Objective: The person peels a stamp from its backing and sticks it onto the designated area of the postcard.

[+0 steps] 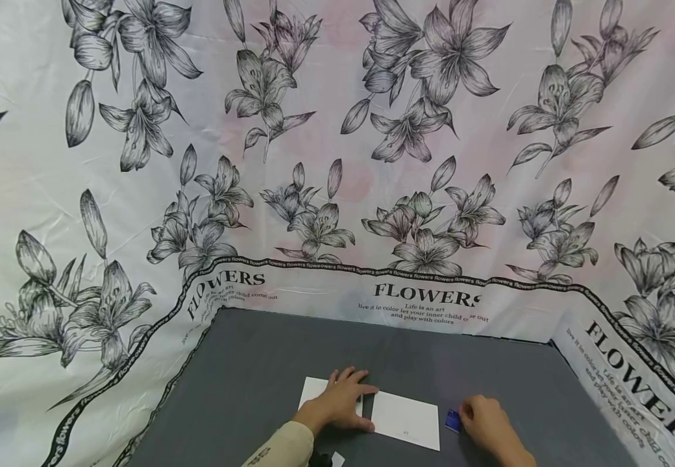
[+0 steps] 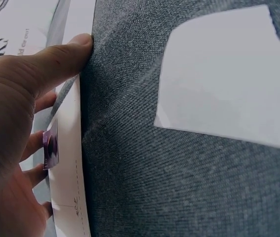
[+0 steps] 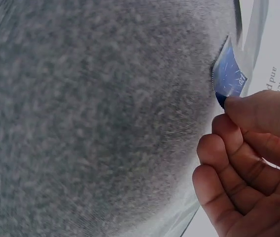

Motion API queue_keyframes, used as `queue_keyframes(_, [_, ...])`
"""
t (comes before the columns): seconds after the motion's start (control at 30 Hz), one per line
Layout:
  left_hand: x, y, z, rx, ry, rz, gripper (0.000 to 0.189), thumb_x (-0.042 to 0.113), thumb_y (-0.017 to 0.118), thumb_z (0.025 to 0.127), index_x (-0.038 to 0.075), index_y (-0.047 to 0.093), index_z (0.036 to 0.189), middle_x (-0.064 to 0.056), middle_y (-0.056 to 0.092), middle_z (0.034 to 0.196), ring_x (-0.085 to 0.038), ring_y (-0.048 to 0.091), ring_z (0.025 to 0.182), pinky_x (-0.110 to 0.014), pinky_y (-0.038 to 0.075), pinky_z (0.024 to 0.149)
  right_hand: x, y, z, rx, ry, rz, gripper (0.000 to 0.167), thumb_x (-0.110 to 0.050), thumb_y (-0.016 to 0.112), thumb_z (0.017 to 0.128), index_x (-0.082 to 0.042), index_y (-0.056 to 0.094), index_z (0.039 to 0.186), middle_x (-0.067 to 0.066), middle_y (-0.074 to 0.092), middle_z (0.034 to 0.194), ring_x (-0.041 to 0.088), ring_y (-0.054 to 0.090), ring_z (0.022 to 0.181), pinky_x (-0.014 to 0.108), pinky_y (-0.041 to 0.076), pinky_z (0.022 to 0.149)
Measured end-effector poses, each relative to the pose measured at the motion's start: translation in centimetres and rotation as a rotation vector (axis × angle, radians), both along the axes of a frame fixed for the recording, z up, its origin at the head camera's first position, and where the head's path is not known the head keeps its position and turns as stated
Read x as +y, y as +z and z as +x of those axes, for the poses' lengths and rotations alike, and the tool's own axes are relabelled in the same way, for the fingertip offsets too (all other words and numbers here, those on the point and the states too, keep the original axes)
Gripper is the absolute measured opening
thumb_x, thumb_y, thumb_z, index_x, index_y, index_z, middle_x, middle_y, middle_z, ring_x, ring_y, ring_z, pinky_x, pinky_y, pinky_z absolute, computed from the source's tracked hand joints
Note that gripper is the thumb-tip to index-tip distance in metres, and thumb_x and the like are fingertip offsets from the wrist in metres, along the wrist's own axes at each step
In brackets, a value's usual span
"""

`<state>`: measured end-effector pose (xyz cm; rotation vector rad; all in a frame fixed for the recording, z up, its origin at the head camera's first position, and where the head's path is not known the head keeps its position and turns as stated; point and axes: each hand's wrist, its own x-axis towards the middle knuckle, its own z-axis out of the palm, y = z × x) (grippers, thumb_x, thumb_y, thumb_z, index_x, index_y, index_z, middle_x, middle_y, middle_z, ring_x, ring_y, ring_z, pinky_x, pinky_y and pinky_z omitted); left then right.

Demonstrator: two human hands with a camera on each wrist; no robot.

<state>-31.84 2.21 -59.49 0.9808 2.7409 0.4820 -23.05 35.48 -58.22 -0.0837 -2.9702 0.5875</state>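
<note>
Two white paper sheets lie side by side, a left sheet (image 1: 312,389) and a right sheet (image 1: 410,418). My left hand (image 1: 344,402) rests across the left one with fingers spread, its thumb reaching to the right sheet's near corner. A purple stamp (image 2: 51,145) shows beside those fingers in the left wrist view. Between thumb and curled index finger, my right hand (image 1: 489,421) pinches a blue postage stamp (image 3: 228,71) by one corner. It has a serrated edge and the print "120". This stamp is just right of the right sheet in the head view.
A white paper piece (image 2: 224,79) with a curved corner lies on the dark grey tabletop (image 1: 291,344), close to my left wrist. White floral curtain (image 1: 314,130) surrounds the table at the back and both sides.
</note>
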Motion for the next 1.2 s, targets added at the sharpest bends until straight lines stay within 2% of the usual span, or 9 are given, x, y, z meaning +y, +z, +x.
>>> queue_keyframes(0.47, [0.0, 0.0, 0.0, -0.001, 0.003, 0.003, 0.078, 0.060, 0.091, 0.082, 0.042, 0.064, 0.152, 0.003, 0.045, 0.173, -0.034, 0.034, 0.163, -0.068, 0.026, 0.129, -0.4, 1.8, 0.4, -0.033, 0.016, 0.019, 0.020, -0.006, 0.076, 0.096, -0.011, 0.068, 0.078, -0.004, 0.056, 0.071, 0.014, 0.049, 0.067, 0.032, 0.039, 0.060])
queue_keyframes(0.77, [0.0, -0.1, 0.1, -0.001, 0.005, 0.000, 0.077, 0.061, 0.090, 0.082, 0.043, 0.063, 0.152, 0.003, 0.045, 0.172, -0.034, 0.034, 0.163, -0.067, 0.026, 0.129, -1.4, 2.9, 0.9, -0.021, 0.018, 0.008, 0.020, -0.006, 0.076, 0.096, -0.012, 0.070, 0.079, -0.005, 0.058, 0.071, 0.013, 0.049, 0.066, 0.029, 0.039, 0.059])
queue_keyframes(1.03, [0.0, 0.0, 0.2, 0.000, 0.008, 0.006, 0.076, 0.060, 0.090, 0.083, 0.042, 0.064, 0.152, 0.003, 0.045, 0.172, -0.034, 0.034, 0.163, -0.067, 0.025, 0.130, -2.5, 3.9, 1.0, -0.063, -0.004, -0.013, 0.018, -0.006, 0.076, 0.097, -0.012, 0.071, 0.080, -0.005, 0.059, 0.072, 0.012, 0.051, 0.068, 0.028, 0.041, 0.059])
queue_keyframes(1.2, [-0.1, 0.1, 0.2, -0.004, 0.006, 0.005, 0.076, 0.059, 0.090, 0.083, 0.042, 0.064, 0.152, 0.002, 0.045, 0.173, -0.035, 0.034, 0.163, -0.067, 0.025, 0.130, -2.8, 4.2, 1.2, -0.046, 0.020, -0.025, 0.017, -0.006, 0.077, 0.096, -0.012, 0.071, 0.081, -0.005, 0.060, 0.072, 0.012, 0.052, 0.068, 0.028, 0.043, 0.058])
